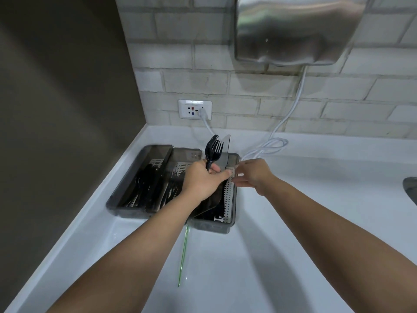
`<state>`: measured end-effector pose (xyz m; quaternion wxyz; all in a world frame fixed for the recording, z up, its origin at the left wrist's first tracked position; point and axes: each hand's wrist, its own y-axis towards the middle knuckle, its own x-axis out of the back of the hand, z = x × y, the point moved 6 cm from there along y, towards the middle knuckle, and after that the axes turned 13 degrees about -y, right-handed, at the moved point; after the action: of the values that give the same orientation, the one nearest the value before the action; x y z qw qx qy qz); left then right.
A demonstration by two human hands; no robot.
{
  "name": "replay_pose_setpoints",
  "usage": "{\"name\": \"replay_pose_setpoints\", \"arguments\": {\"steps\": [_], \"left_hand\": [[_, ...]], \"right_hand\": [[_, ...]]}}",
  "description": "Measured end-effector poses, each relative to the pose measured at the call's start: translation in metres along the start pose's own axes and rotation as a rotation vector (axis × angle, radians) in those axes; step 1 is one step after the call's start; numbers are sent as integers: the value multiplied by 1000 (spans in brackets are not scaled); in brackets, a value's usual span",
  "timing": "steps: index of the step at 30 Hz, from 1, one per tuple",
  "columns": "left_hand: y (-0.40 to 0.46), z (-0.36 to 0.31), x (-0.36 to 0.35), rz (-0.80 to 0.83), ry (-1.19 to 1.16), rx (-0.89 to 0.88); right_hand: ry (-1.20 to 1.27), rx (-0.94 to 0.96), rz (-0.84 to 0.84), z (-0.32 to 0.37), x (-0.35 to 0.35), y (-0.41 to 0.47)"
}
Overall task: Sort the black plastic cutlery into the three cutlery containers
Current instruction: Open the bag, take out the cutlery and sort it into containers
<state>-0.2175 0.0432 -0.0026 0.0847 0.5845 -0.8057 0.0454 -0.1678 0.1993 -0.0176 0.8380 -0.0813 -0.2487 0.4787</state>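
- My left hand (pixel 200 177) grips a bunch of forks (pixel 214 147) — tines up, ready to drop in.
- My right hand (pixel 252 175) pinches the right container (pixel 232 195) lid (pixel 225 147) — holding it open.

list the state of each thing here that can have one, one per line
left hand: grips black plastic forks, tines up
right hand: pinches the rim of the right smoky-grey plastic container
right container's translucent lid: raised, open
left smoky-grey container: lid shut, black cutlery inside
middle smoky-grey container: holds black cutlery; lid unclear
white plug: plugged into white wall socket
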Motion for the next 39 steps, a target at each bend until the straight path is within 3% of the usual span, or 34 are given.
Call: {"name": "replay_pose_setpoints", "arguments": {"steps": [6, 14, 21, 25, 32, 39], "left_hand": [[-2, 18, -26, 65, -32, 77], [-4, 36, -22, 108, -299, 289], [-21, 16, -17, 246, -108, 96], [-30, 12, -8, 302, -61, 26], [-39, 12, 11, 438, -96, 68], [-27, 7, 26, 438, 106, 79]], "right_hand": [[41, 50, -76, -2, 24, -6], [7, 146, -64, 5, 19, -29], [-257, 240, 188, 22, -35, -50], [-223, 260, 204, 24, -46, -51], [-112, 268, 238, 20, -64, -53], [-29, 266, 228, 27, -78, -55]]}}
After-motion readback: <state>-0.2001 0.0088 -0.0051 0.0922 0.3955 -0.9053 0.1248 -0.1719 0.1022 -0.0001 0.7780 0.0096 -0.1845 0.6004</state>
